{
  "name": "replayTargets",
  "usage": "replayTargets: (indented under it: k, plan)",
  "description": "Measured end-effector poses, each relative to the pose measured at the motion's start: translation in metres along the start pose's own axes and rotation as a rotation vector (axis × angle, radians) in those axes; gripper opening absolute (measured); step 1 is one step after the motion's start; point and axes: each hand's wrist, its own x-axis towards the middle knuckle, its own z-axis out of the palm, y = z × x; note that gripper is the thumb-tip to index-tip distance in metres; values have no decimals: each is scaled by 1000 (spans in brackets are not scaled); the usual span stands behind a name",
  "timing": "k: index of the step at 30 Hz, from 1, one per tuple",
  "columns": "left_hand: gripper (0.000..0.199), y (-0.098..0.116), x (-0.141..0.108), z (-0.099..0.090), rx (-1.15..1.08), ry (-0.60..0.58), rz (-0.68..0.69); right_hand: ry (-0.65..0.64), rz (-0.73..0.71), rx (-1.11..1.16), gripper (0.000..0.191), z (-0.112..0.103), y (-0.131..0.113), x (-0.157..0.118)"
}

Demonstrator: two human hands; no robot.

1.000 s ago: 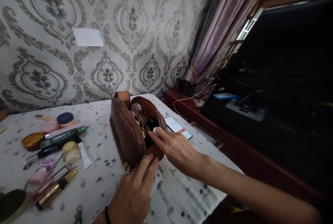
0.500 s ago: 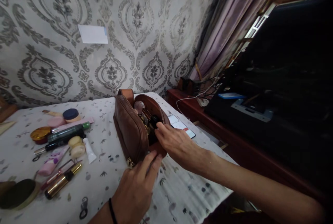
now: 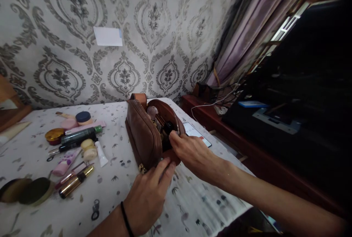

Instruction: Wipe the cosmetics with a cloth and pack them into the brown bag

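Observation:
A brown leather cosmetic bag (image 3: 144, 132) stands unzipped on the table, its opening turned to the right. Inside it a round compact (image 3: 152, 112) and several dark and gold items show. My left hand (image 3: 150, 194), with a black band at the wrist, grips the bag's near end by the zipper pull, thumb out of sight. At the right side of the opening, my right hand (image 3: 189, 152) has its fingers curled in over the rim, close to a black-capped item (image 3: 167, 127). Its fingertips are hidden, so what they hold cannot be made out.
Left of the bag lie several cosmetics, among them a white tube (image 3: 101, 154), a gold-and-black tube (image 3: 76, 182) and an open dark compact (image 3: 35, 191). Behind the right hand lies a phone (image 3: 196, 134). A dark red cabinet (image 3: 203, 114) with cables adjoins the patterned tablecloth (image 3: 115, 207).
The camera has turned slightly left, so everything sits further right in view. Both hands keep nearly the same place on the bag.

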Motion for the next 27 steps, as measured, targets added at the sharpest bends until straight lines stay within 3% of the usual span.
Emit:
replayTargets:
  k: [12,21,27]
  plan:
    - [84,3,3,-21,-135,-39,-31,-63,83,137,29,-2,3,1]
    - [84,6,-1,-14,-123,-70,-62,-179,56,84,26,-33,10,23]
    - [87,7,0,-17,-116,-108,-67,-219,77,115,22,-39,8,37]
